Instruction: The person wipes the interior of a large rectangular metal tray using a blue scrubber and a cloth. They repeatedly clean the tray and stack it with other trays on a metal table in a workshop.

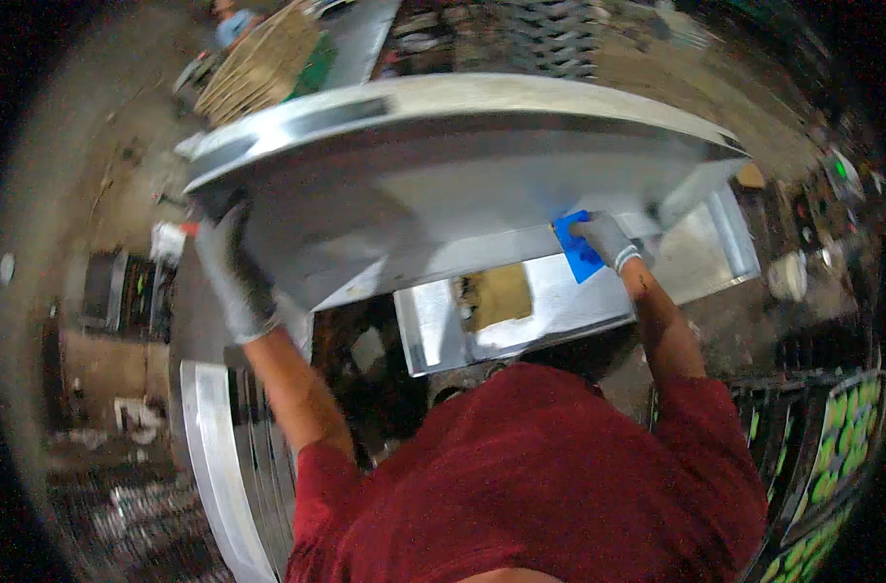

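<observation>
A long, shallow sheet-metal tray (443,185) with folded edges stands tilted up across the view in front of me. My left hand (231,267), in a pale grey glove, grips its left end, the fingertips in shadow at the edge. In my gloved right hand (606,238) is a flat blue sheet (581,255), held against the tray's lower inner edge on the right. What the blue sheet is made of I cannot make out. Below lies a second shiny metal piece (579,306), with a tan patch (501,296) showing on it.
Black racks with green pieces (836,437) stand at the lower right. To the lower left is a white metal frame (214,466). A stack of tan sheets (263,58) lies at the far left, with a person (234,21) beyond it. Stacked metal parts (550,39) sit at the back.
</observation>
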### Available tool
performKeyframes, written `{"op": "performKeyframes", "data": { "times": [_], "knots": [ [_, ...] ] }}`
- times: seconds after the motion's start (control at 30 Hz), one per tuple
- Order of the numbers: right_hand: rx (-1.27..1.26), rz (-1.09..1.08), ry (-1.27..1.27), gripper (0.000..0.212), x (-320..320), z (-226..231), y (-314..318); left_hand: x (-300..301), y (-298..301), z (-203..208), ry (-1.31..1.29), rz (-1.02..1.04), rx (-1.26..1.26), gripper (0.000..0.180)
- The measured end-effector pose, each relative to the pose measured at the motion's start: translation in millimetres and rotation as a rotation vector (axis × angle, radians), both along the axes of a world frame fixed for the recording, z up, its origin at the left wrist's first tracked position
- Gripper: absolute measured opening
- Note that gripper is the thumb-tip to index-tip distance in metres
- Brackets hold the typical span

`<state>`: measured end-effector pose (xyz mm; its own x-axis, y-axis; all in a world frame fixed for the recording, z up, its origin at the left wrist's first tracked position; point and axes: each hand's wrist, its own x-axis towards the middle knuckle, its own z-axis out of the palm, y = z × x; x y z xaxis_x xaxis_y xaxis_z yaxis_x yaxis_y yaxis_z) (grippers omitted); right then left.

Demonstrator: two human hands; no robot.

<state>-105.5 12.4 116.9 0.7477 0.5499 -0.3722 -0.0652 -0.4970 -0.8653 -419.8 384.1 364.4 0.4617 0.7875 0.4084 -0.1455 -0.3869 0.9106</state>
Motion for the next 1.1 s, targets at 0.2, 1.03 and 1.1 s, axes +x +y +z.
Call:
{"op": "performKeyframes", "data": {
  "times": [0.2,1.03,1.1],
  "knots": [
    [-0.059,0.357,-0.480,0.032,-99,35,131,34,-80,10,-0.055,-0.103,0.088,0.043],
    [0.047,1.294,-0.356,0.044,-201,13,98,44,-107,-3,-0.123,-0.143,0.190,0.052],
    [-0.007,0.694,0.093,0.042,-159,-14,42,33,-105,3,-0.034,-0.056,0.262,0.052]
  ]
}}
